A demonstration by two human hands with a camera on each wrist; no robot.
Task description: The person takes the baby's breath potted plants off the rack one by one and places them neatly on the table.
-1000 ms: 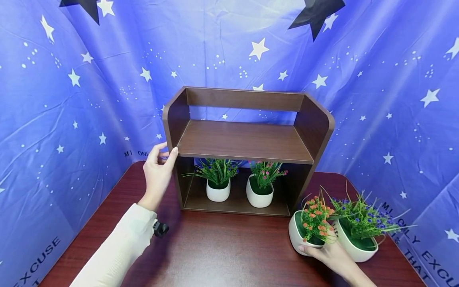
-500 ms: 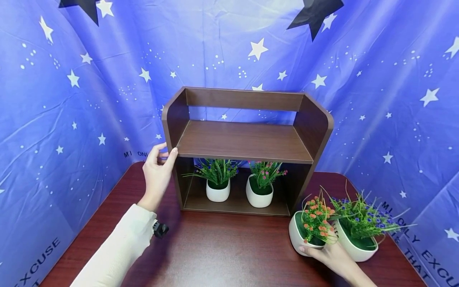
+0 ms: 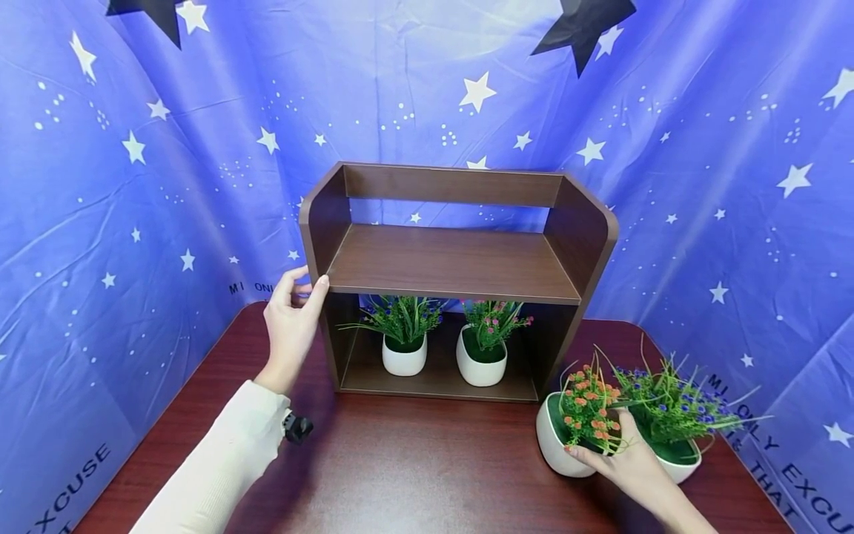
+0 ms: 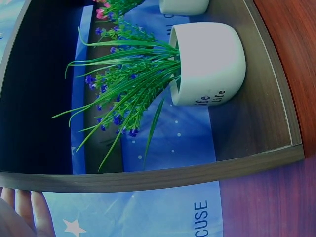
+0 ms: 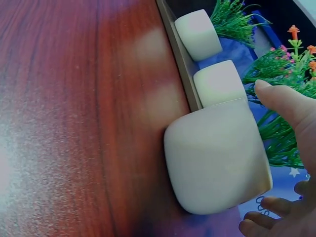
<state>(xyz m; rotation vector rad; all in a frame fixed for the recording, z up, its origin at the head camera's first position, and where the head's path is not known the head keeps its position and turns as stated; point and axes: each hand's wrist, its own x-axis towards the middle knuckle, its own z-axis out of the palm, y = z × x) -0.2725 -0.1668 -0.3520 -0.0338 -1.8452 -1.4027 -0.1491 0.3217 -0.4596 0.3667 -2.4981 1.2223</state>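
Observation:
My left hand [image 3: 293, 322] holds the left side panel of a brown two-tier wooden shelf [image 3: 454, 259], thumb on its front edge. In the left wrist view its fingertips [image 4: 39, 210] touch the panel's outer face. My right hand [image 3: 634, 463] is spread about a white pot [image 3: 557, 441] of orange flowers [image 3: 590, 404], standing on the table right of the shelf. The right wrist view shows the thumb [image 5: 279, 96] raised off this pot [image 5: 217, 158], fingers loosely bent beyond it. Behind the right hand stands another white pot [image 3: 683, 471] with blue-purple flowers [image 3: 687, 404].
On the lower tier stand a white pot [image 3: 404, 360] with blue flowers and a white pot [image 3: 482, 369] with pink flowers. The reddish-brown table [image 3: 414, 460] stretches out in front. A blue star-patterned cloth [image 3: 427, 89] hangs behind and at both sides.
My right thumb has lifted from the front of the orange-flower pot, and the hand has shifted slightly right and up. The left hand stays on the shelf; the pots have not moved.

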